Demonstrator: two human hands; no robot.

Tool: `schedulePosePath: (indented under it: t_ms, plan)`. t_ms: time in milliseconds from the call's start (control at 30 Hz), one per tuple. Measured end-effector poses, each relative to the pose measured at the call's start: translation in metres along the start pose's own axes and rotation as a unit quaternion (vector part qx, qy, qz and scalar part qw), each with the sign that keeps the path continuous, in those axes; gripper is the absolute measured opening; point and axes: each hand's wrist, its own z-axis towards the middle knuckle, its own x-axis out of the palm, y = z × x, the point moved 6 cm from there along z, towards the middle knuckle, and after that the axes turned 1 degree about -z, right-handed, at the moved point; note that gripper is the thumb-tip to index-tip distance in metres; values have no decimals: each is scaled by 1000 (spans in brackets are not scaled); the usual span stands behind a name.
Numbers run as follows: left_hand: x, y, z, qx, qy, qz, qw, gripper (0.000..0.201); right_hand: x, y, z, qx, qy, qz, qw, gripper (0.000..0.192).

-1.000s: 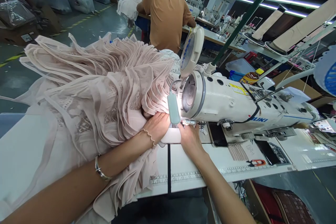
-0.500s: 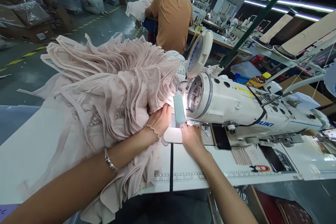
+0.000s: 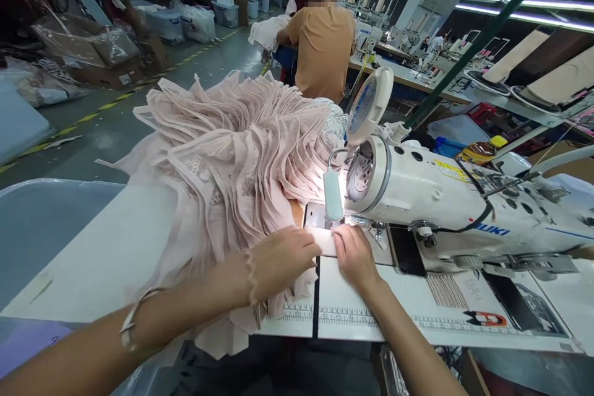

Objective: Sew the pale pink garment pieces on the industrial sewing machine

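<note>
A small pale pink fabric piece (image 3: 322, 240) lies in front of the needle area of a white sewing machine (image 3: 417, 192). My left hand (image 3: 285, 260), fingers curled down and somewhat blurred, grips the left end of this piece. At its right end, just below the presser foot, my right hand (image 3: 355, 253) is closed with thumb and fingertips on the cloth. A large heap of pale pink lace-trimmed garments (image 3: 241, 161) rises to the left of the machine. My left forearm crosses its lower edge. A small lamp (image 3: 333, 195) lights the sewing spot.
On the table lie a dark phone (image 3: 407, 250), orange thread snips (image 3: 487, 318) and a printed ruler strip (image 3: 352, 317). A magnifier (image 3: 370, 105) stands over the machine head. A clear plastic bin (image 3: 60, 189) is at left; a person in a brown shirt (image 3: 325, 52) sits ahead.
My left hand has come back from the garment heap toward me, onto the pale fabric piece. My right hand stays close by the presser foot. The view has shifted left.
</note>
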Motion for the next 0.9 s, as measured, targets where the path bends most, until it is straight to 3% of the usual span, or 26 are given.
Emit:
schedulePosePath:
  t_ms: [33,100,200,233,267,367,433,500,567,633,700,767,833,900]
  plan:
    - [-8,-2,-17,16,-23,29,999,17,0,9,1,-17,8,38,999,32]
    - [-25,6,-46,-18,-119,116,986,29,5,31,3,-36,45,114,992,30]
    - [-27,22,-70,-99,-129,190,968,24,17,67,8,-33,97,158,982,50]
    - [-23,23,-74,-106,-100,195,970,22,21,76,8,-23,120,150,981,59]
    - [-18,23,-75,-102,-66,191,974,20,24,81,8,-7,138,131,982,56]
    - [-12,12,-80,-54,39,117,991,28,20,80,5,28,177,110,978,17]
    - [-14,4,-86,-14,113,11,993,36,7,64,4,77,157,153,973,9]
    - [-18,-5,-91,17,196,-115,974,33,-6,44,1,147,116,235,954,10]
    - [-22,-10,-87,37,248,-207,946,22,-7,28,-5,227,115,326,910,19]
    - [-23,-9,-71,37,236,-230,943,17,0,22,-11,296,116,416,852,24]
    - [-18,2,-47,11,145,-175,974,21,12,23,-15,344,125,485,794,33]
    - [-3,4,-28,60,77,-97,990,31,23,24,-17,376,152,518,753,46]
    - [23,6,-18,99,89,0,991,38,27,20,-19,389,162,515,747,55]
    - [41,13,-11,68,93,104,988,40,21,8,-20,384,138,469,784,55]
